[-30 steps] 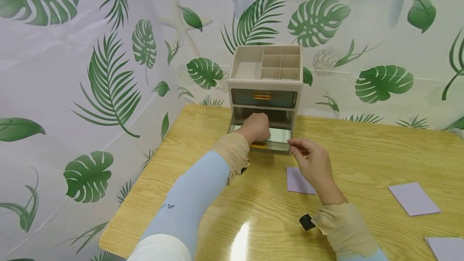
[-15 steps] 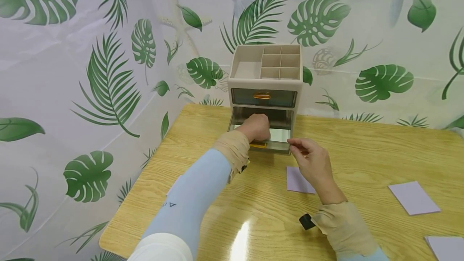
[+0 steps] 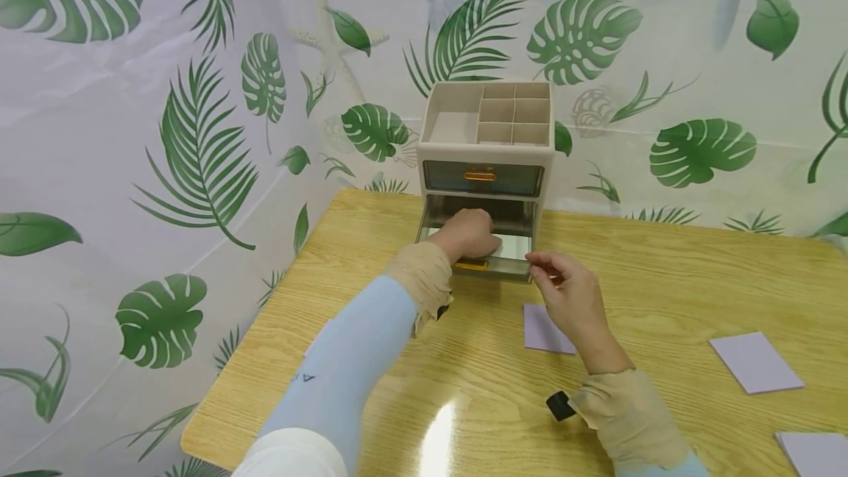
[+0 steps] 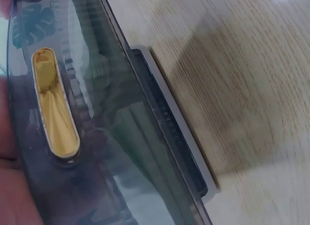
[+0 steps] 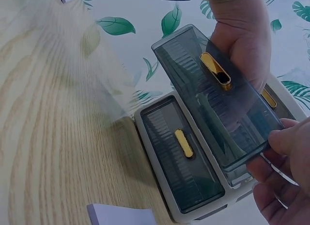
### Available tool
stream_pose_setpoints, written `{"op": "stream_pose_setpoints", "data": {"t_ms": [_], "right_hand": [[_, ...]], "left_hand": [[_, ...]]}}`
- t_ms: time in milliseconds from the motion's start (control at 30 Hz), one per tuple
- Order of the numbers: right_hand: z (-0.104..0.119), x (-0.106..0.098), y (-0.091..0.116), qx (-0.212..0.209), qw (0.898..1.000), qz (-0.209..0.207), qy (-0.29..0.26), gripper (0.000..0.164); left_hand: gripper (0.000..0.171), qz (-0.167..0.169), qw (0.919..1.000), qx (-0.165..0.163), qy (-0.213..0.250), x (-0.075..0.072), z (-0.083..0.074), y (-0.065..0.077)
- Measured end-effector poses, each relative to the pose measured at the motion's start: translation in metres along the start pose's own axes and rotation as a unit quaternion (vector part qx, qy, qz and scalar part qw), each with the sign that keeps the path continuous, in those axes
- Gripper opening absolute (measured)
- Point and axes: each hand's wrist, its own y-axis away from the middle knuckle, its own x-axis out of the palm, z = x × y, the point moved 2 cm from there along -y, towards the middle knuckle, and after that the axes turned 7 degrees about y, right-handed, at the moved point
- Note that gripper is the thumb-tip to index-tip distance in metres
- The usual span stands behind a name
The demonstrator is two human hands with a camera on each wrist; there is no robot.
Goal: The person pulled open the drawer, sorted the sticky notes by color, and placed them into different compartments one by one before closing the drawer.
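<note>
A cream desktop organizer [image 3: 486,151] stands at the table's back, its middle drawer [image 3: 509,269] pulled out. My left hand [image 3: 467,232] reaches over the drawer's front into it. Its fingertips are hidden in the head view and only dim through the smoky front in the right wrist view. A pale flat surface [image 3: 515,247] shows inside beside that hand. My right hand [image 3: 575,300] pinches the drawer's right front corner between thumb and fingers. In the left wrist view the gold handle [image 4: 55,104] is close up. Below, a lower drawer [image 5: 181,159] is closed.
Purple paper pads lie on the wooden table [image 3: 649,293]: one pad [image 3: 545,331] by the right wrist, another pad [image 3: 757,363] farther right, a third pad [image 3: 815,453] at the lower right. A purple edge [image 3: 316,341] shows beside the left sleeve. The upper drawer [image 3: 482,179] is closed.
My left hand has shifted slightly to the right inside the drawer. My right hand stays at the drawer's corner, and the drawer has not moved.
</note>
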Motion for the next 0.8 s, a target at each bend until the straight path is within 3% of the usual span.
{"op": "stream_pose_setpoints", "data": {"t_ms": [100,233,333,467,600,700,800], "right_hand": [[0.0,0.001,0.0,-0.002,1.0,0.0,0.001,0.015],[0.0,0.002,0.0,-0.003,1.0,-0.002,0.0,0.016],[-0.001,0.002,0.001,0.004,1.0,0.002,-0.001,0.02],[-0.004,0.001,0.004,0.022,1.0,0.018,0.002,0.03],[-0.012,-0.004,0.01,0.027,0.999,0.038,0.02,0.027],[-0.02,-0.006,0.015,0.029,0.998,0.047,0.037,0.019],[-0.026,-0.007,0.02,0.03,0.997,0.047,0.046,0.014]], "left_hand": [[0.039,-0.017,0.9996,0.01,0.019,-0.001,0.001,0.004],[0.037,-0.052,0.9966,0.048,0.042,-0.004,0.004,0.011],[0.034,-0.086,0.992,0.075,0.054,-0.009,0.009,0.021],[0.03,-0.151,0.981,0.084,0.089,-0.015,0.026,0.037],[0.027,-0.238,0.9553,0.082,0.156,-0.019,0.049,0.053],[0.027,-0.299,0.9262,0.075,0.216,-0.018,0.065,0.064],[0.031,-0.346,0.892,0.057,0.286,-0.013,0.079,0.074]]}}
